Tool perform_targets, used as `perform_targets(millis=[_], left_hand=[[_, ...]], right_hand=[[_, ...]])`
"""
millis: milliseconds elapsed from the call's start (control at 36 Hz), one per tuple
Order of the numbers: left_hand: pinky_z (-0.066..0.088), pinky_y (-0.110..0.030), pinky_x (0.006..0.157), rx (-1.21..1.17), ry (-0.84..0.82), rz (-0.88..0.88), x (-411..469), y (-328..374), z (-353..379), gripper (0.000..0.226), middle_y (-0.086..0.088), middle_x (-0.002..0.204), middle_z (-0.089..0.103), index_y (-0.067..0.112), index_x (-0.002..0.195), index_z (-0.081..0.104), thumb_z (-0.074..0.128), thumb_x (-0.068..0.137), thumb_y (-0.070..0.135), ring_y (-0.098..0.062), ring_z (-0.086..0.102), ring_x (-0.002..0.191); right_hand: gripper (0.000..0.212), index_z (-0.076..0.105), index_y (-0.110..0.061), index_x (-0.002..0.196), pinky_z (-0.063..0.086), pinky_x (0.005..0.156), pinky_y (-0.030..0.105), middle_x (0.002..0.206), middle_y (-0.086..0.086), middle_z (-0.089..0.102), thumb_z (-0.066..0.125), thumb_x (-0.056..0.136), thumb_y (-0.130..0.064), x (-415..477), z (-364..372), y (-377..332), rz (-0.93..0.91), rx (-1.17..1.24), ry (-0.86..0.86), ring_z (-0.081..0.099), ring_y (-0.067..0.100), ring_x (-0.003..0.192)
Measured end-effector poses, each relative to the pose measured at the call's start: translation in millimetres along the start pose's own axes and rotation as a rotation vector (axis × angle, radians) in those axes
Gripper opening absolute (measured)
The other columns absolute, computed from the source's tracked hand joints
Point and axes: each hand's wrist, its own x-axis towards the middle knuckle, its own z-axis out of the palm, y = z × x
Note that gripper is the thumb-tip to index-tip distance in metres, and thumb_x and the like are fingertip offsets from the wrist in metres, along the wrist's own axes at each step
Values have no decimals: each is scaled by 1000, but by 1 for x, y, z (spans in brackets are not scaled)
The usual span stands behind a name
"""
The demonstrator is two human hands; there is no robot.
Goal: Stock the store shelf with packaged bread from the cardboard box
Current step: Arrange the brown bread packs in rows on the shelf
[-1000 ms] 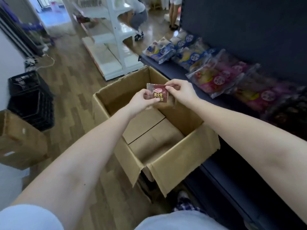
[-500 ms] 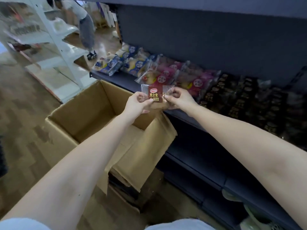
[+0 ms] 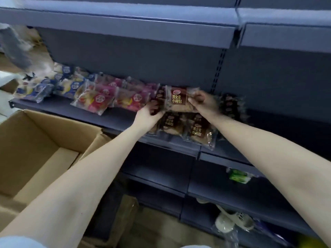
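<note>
A brown bread packet (image 3: pixel 177 99) with yellow lettering is held upright over the dark blue shelf (image 3: pixel 114 119), pinched at both sides. My left hand (image 3: pixel 148 113) grips its left edge and my right hand (image 3: pixel 204 102) grips its right edge. Just below it, two or more like brown packets (image 3: pixel 197 131) lie flat on the shelf. Pink packets (image 3: pixel 100 101) and blue ones (image 3: pixel 69 85) fill the shelf to the left. The open cardboard box (image 3: pixel 35 154) stands at the lower left, and its visible bottom holds nothing.
An upper shelf (image 3: pixel 125 22) overhangs the bread row. Lower shelves carry a green packet (image 3: pixel 239 177), and a white slipper (image 3: pixel 232 221) lies near the floor. More dark packets (image 3: pixel 231 106) sit blurred to the right of my hands.
Both hands have carried the brown packet from above the box up and right to the shelf, over the other brown packets. The view has swung from the box to the shelving.
</note>
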Motion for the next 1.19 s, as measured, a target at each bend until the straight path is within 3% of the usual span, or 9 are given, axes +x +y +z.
perform_targets(millis=[111, 306, 444, 528, 611, 806, 972, 1083, 1194], left_hand=[[37, -29, 102, 257, -103, 201, 4, 23, 35, 51, -12, 138, 52, 10, 137, 49, 59, 92, 30, -29, 45, 129], [28, -42, 113, 449, -282, 393, -3, 57, 100, 66, -7, 151, 33, 22, 145, 37, 57, 87, 46, -31, 27, 139], [-1, -38, 119, 725, -386, 623, -15, 57, 135, 76, -1, 158, 17, 19, 151, 24, 57, 88, 47, -23, 9, 146], [-1, -39, 120, 739, -365, 556, -12, 53, 149, 78, -4, 160, 12, 19, 152, 18, 55, 89, 47, -25, 5, 147], [-1, -42, 120, 758, -319, 486, -13, 53, 159, 77, -8, 160, 9, 18, 152, 16, 51, 90, 47, -29, 3, 147], [-4, -50, 118, 792, -210, 532, -25, 55, 174, 69, -11, 158, 17, 12, 149, 23, 47, 92, 40, -32, 12, 145], [0, -49, 118, 763, -208, 585, -22, 50, 175, 66, -12, 156, 22, 9, 148, 26, 46, 92, 37, -33, 15, 144], [3, -49, 119, 738, -203, 597, -23, 45, 174, 72, -13, 156, 24, 7, 151, 17, 46, 92, 37, -33, 16, 145], [3, -49, 119, 754, -216, 614, -25, 39, 174, 77, -13, 158, 20, 10, 153, 5, 44, 92, 37, -35, 16, 145]], right_hand=[[18, 62, -8, 106, 43, 73, 16, 107, 6, 68, 64, 90, -18, -12, -51, 18, 11, -103, 114, 60, 13, 94], [21, 62, -14, 112, 40, 85, 20, 116, 4, 65, 58, 93, -23, -45, -116, 42, 107, -199, 217, 58, 16, 109], [26, 59, -14, 119, 43, 80, 21, 116, 7, 65, 51, 94, -12, -68, -142, 65, 181, -214, 306, 59, 22, 109], [33, 57, -13, 124, 39, 74, 16, 118, 7, 64, 50, 93, -7, -85, -148, 77, 230, -226, 328, 59, 22, 109], [35, 57, -13, 126, 38, 77, 14, 122, 7, 63, 51, 93, -6, -101, -149, 87, 268, -219, 353, 57, 21, 113], [33, 60, -16, 123, 38, 80, 15, 120, 5, 62, 52, 92, -9, -118, -133, 100, 329, -191, 415, 57, 21, 112], [31, 59, -11, 122, 33, 90, 19, 132, 13, 46, 52, 92, -9, -112, -107, 95, 344, -227, 446, 49, 30, 119], [40, 47, -8, 131, 31, 83, 15, 133, 14, 46, 46, 91, -3, -109, -89, 91, 372, -163, 513, 50, 29, 118], [49, 34, -13, 141, 36, 90, 25, 136, 11, 49, 44, 94, -12, -107, -77, 89, 376, -76, 558, 49, 28, 123]])
